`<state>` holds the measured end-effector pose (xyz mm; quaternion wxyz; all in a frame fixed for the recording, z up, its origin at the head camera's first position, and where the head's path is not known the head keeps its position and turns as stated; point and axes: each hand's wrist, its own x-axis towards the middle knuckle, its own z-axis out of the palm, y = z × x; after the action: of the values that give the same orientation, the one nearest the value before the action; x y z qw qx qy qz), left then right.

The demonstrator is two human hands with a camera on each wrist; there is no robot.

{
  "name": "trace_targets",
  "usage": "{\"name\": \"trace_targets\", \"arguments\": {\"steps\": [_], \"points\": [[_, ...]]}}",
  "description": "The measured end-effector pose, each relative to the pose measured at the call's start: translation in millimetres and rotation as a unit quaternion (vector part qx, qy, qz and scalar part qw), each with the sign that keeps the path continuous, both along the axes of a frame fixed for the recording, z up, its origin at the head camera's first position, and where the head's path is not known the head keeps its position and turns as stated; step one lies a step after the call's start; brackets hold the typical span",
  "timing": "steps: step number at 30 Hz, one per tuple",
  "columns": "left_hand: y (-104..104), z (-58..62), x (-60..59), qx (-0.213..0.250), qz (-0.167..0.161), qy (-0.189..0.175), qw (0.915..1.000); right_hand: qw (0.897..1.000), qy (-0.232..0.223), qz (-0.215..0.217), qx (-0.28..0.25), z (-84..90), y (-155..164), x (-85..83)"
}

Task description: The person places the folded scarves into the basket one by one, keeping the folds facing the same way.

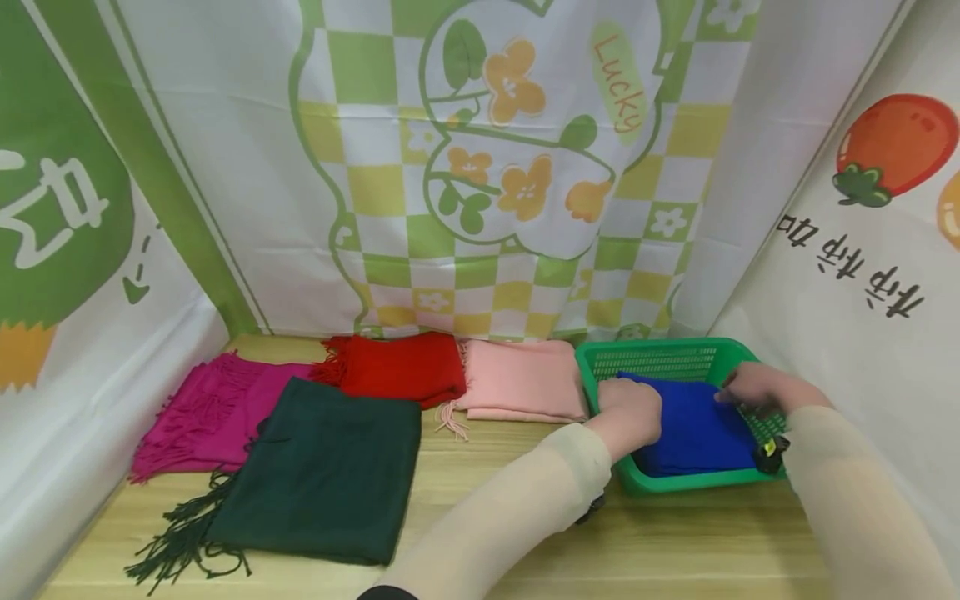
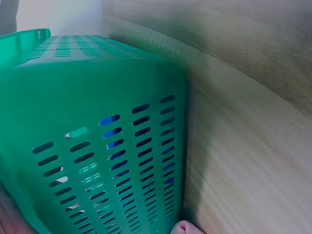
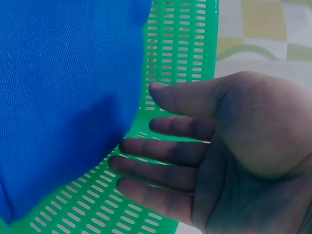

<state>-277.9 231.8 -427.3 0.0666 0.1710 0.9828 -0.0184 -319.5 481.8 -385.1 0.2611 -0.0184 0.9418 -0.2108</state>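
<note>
I see wood surface w/ green basket at 3 o'clock, blue scarf folded inside. My left hand rests on scarf's 9 o'clock edge, grip unclear; right hand at 3 o'clock, fingers straight, released.

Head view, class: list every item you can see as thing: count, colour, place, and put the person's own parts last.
Basket: 1, green, right on table.
Folded cloth: 1, blue, inside basket.
Scarf: 1, dark green, front left.
Scarf: 1, magenta, far left.
Scarf: 1, red, back centre.
Scarf: 1, pink, beside basket.
Table: 1, light wood.
Backdrop: white, green and yellow checks, behind.
Left hand: on basket's left edge.
Right hand: open, inside basket beside cloth.
</note>
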Motion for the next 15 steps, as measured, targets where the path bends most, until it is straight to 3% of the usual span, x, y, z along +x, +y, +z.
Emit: {"name": "trace_targets", "arguments": {"steps": [4, 8, 12, 15], "points": [[-7, -2.0, -1.3, 0.028, -0.023, 0.009, 0.9993, 1.0, 0.011, 0.014, 0.006, 5.1, -9, 2.1], [-23, -0.6, -0.6, 0.088, -0.065, 0.022, 0.9937, 0.999, 0.028, 0.022, 0.009, 7.4, -17, 4.9], [-41, 1.1, -2.7, 0.166, -0.097, 0.037, 0.9807, 0.996, 0.068, 0.048, 0.034, 8.0, -26, 6.7], [-53, 3.5, -6.3, 0.231, -0.103, 0.029, 0.9671, 0.99, 0.115, 0.06, 0.057, 9.2, -36, 9.1]]}}
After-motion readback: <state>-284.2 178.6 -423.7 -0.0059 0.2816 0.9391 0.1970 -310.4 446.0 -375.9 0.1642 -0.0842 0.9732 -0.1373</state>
